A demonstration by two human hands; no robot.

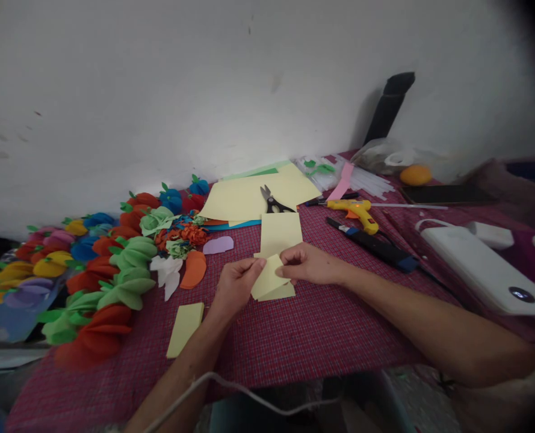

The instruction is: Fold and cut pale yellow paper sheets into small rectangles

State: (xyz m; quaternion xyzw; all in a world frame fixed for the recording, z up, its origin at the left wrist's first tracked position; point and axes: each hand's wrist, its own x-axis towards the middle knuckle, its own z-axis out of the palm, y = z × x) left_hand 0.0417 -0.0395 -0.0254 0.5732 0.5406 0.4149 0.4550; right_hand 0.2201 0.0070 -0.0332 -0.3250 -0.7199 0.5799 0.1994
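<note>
Between my two hands is a small piece of pale yellow paper (269,276), tilted above the table. My left hand (240,279) pinches its left edge with thumb and forefinger. On the opposite edge, my right hand (307,263) grips it with curled fingers. Underneath lies another yellow paper piece (285,292), and just behind it a yellow strip (281,231) stretches towards black-handled scissors (274,201). A stack of cut yellow paper (185,329) rests beside my left forearm. The scissors lie partly open on large yellow sheets (240,195).
Colourful paper fruit shapes (127,276) crowd the left side, near paper scraps (186,237). To the right lie a yellow glue gun (355,210), a black tool (375,245), glue sticks (366,180) and a white power bank (484,264). A white cable (249,400) crosses the front.
</note>
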